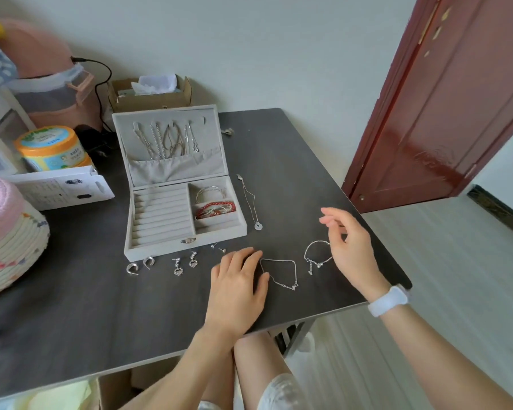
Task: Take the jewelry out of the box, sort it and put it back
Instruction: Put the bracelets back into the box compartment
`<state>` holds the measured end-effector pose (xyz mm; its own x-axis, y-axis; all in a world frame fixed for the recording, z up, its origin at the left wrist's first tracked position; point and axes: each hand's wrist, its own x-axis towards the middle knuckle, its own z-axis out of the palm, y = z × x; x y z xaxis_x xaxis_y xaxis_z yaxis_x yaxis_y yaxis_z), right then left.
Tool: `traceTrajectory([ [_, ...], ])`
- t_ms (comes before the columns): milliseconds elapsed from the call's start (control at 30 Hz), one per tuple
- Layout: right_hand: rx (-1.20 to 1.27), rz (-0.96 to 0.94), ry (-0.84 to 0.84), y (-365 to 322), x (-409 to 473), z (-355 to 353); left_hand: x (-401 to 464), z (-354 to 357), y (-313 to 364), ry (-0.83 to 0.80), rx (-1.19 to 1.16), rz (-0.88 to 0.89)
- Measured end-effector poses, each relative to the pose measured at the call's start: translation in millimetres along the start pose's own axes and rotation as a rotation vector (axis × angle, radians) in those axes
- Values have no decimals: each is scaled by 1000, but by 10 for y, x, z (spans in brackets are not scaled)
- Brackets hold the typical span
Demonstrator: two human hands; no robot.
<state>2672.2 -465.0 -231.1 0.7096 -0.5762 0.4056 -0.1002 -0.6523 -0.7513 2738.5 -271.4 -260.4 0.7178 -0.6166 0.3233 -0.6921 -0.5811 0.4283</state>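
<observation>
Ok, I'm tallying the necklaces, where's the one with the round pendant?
The pendant necklace lies stretched on the table, just right of the open jewelry box, pendant nearest the person.

Bare forearms — white watch (389, 300) on right wrist.

Left hand (237, 279) lies flat on the tabletop (293, 161), covering the left corner of the thin chain (280, 272); whatever is under the palm can't be seen. Right hand (348, 247) hides the right end of the beaded bracelet (316, 255); can't tell if its grip touches it. Hanging chains (168, 140) in the lid of the jewelry box (178, 179) drop into the fabric pocket, lower ends hidden. Red and silver pieces (215, 209) are tangled, count unclear. Two studs (218, 247) too small to read. Woven basket (9, 238) and pink bin (42, 66) cut off at left edge, bin blurred. Tabletop's near-left corner runs out of frame.
</observation>
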Motion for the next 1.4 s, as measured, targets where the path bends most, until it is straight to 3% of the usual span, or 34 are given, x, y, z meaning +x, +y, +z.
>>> traceTrajectory([
  [133, -93, 108, -29, 184, -126, -40, -3, 60, 0, -56, 168, 29],
  [333, -249, 115, -87, 174, -137, -5, 6, 37, 11, -97, 129, 6],
  [467, -363, 22, -127, 142, -168, 21, 154, 12, 50, -76, -53, -167],
  [667, -522, -113, -263, 144, -211, 41, 403, 15, 184, -254, 72, -166],
  [733, -469, -147, -207, 128, -210, 27, 401, -3, 166, -260, 48, -118],
  [833, -318, -209, -119, 38, -236, 66, 402, -121, 142, -186, -240, -97],
  [900, -174, -207, -167, -100, -258, 158, 458, -259, 157, -110, -360, -68],
  [1067, 331, 7, -384, -620, -143, 395, 662, -671, 126, 15, -525, -51],
  [1233, 645, 134, -385, -902, 100, 608, 817, -1045, -86, 124, -565, -107],
  [1400, 640, 222, -296, -913, 295, 855, 925, -1141, -452, 192, -433, -251],
])
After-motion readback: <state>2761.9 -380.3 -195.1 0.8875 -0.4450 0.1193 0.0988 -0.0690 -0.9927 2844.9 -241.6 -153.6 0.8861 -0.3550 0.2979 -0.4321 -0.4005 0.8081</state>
